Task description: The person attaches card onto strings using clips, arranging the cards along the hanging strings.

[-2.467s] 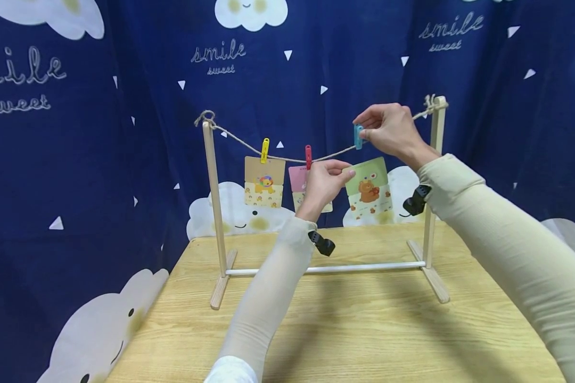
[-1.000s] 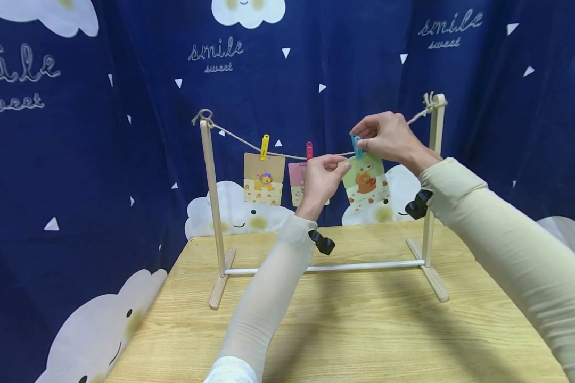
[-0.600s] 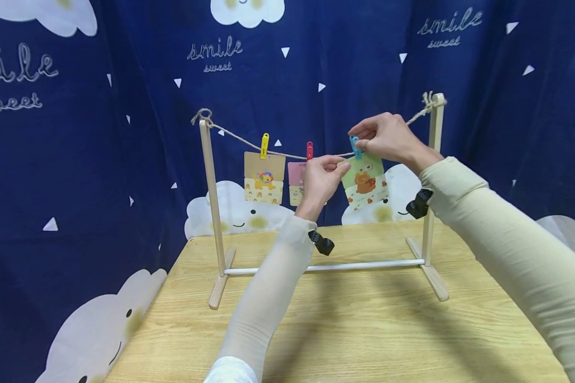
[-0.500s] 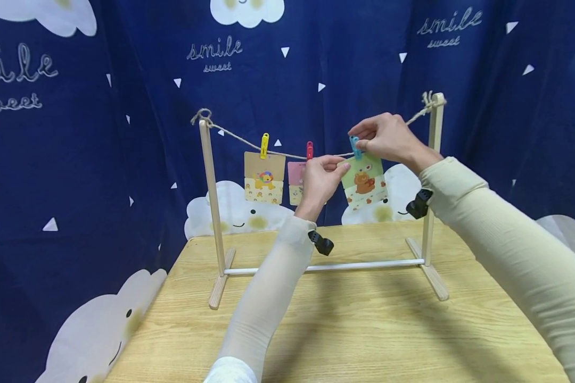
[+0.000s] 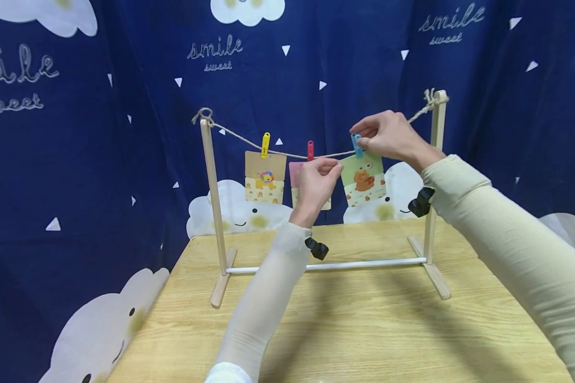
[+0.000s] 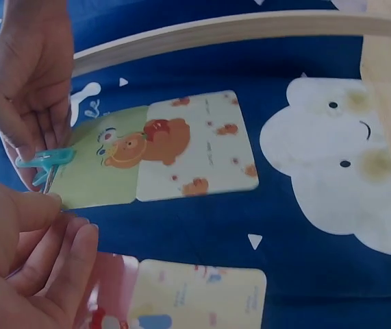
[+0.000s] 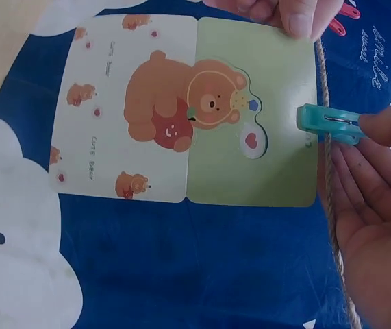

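In the head view my right hand (image 5: 393, 135) pinches a light blue clothespin (image 5: 356, 144) between thumb and fingers. The clothespin sits across the twine (image 7: 329, 178) and the top edge of a green bear card (image 7: 212, 110), which hangs slightly tilted. My left hand (image 5: 316, 183) is at the card's upper left corner, its thumb (image 6: 41, 205) beside the edge and its bent fingers off the card. Behind this hand a pink card (image 5: 295, 170) hangs from a red clothespin (image 5: 310, 150), partly hidden.
A lion card (image 5: 264, 178) hangs at the left from a yellow clothespin (image 5: 265, 144). Wooden posts (image 5: 213, 197) hold the twine, joined low down by a white rod (image 5: 364, 264). The stand is on a wooden table (image 5: 388, 330) before a blue curtain (image 5: 148, 133).
My right hand has lowered the blue clothespin onto the twine and the bear card. Since half a second ago my left hand has shifted left, off the card's corner, while the card stays hanging.
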Tool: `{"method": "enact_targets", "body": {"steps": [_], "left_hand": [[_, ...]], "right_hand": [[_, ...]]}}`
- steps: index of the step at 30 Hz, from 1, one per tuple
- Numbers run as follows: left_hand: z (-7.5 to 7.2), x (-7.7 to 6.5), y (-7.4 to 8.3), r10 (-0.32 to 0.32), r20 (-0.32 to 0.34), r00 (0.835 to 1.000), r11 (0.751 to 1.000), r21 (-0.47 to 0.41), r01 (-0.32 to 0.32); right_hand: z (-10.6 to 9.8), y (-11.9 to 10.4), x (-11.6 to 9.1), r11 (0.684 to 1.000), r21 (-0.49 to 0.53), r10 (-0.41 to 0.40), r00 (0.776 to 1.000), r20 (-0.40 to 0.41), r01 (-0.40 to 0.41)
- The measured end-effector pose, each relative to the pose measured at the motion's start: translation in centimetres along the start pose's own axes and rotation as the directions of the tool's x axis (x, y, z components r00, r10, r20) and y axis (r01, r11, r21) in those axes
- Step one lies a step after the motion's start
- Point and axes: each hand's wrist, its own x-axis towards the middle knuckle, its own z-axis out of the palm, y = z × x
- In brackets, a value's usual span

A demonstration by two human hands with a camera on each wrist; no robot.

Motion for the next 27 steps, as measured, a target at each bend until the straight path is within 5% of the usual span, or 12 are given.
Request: {"method": "enact_targets", "body": {"steps": [11, 27], "left_hand": [[-1.8, -1.7, -0.9, 0.084, -0.01, 0.996, 0.995, 0.063, -0.083], [-6.2, -4.3, -3.6, 0.0, 0.033, 0.999, 0.997, 0.083, -0.003]], "right_hand": [[0.3, 0.5, 0.2, 1.0, -0.011, -0.016, 1.0, -0.021, 0.016], [0.2, 0.0, 0.0, 0.998, -0.029, -0.059, 0.996, -0.062, 0.057]]}}
